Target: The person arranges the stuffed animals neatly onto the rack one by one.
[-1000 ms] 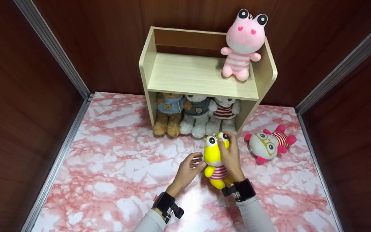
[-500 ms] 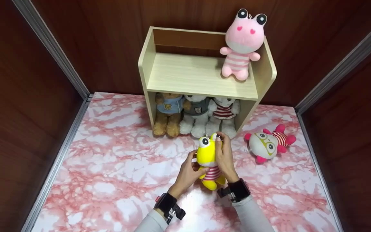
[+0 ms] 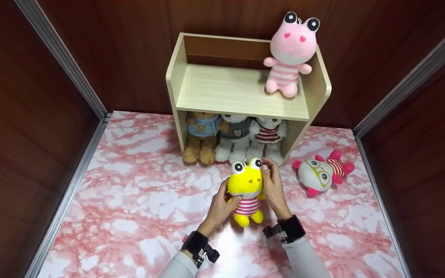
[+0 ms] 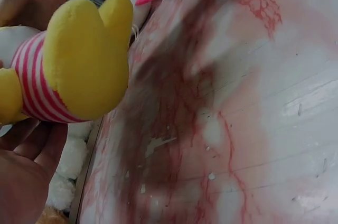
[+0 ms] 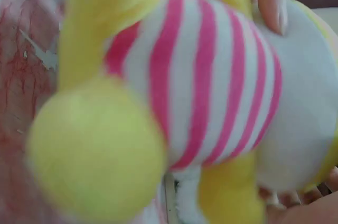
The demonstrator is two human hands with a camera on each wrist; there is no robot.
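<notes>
A yellow frog plush (image 3: 244,184) with a pink-striped body is held upright above the marbled surface, face toward the head camera. My left hand (image 3: 219,206) grips its left side, thumb across the front below the head and fingers behind. At the right side of the head, by the eye, my right hand (image 3: 275,191) holds on with bent fingers. The left wrist view shows the plush's yellow feet (image 4: 84,60) and my left fingers (image 4: 50,147) under the striped body. Close up in the right wrist view is the striped belly (image 5: 206,76).
A pale wooden shelf (image 3: 242,87) stands behind, with a pink frog plush (image 3: 290,50) on top at the right. Several teddies, including a brown bear (image 3: 201,141), sit in its lower compartment. A pink-and-white panda plush (image 3: 319,173) lies at right. Dark panels (image 3: 29,127) enclose the sides.
The yellow frog plush has moved left and turned to face the head camera. My left hand, apart from it at first, has taken hold of its side. My right hand stays by its head.
</notes>
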